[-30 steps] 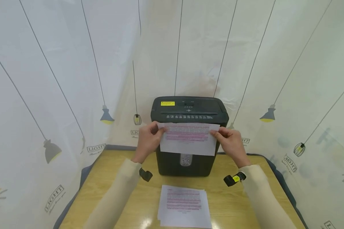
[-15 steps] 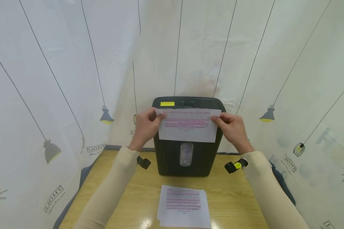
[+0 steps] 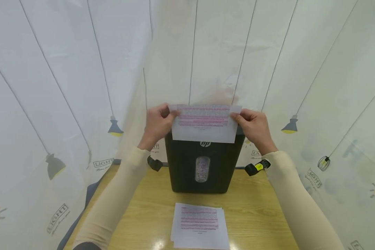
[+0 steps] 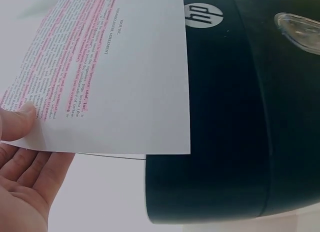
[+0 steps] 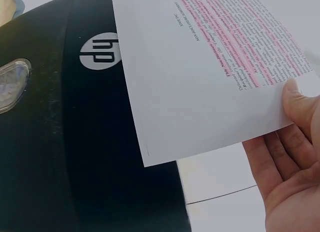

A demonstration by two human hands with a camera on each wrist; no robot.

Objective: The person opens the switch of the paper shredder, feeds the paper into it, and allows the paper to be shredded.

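Note:
A printed sheet of paper (image 3: 203,133) with pink-highlighted lines is stretched between both hands, in front of the top of a black HP paper shredder (image 3: 184,170). My left hand (image 3: 158,124) pinches its left edge, thumb on the printed face and fingers behind. At the opposite edge my right hand (image 3: 254,126) grips it the same way. The left wrist view shows the thumb on the sheet (image 4: 145,92) and the HP logo beside its lower edge. In the right wrist view the sheet (image 5: 165,112) slants past the shredder's front (image 5: 110,157). The shredder's top is hidden behind the paper.
A small stack of highlighted printed sheets (image 3: 201,239) lies on the wooden table (image 3: 253,208) in front of the shredder. The shredder's window (image 3: 202,169) shows paper bits inside. Behind it hangs a pale curtain (image 3: 218,52) printed with lamps.
Both hands have lifted the sheet upward, from in front of the shredder's upper front to the level of its top. The HP logo is now uncovered. The stack has stayed put.

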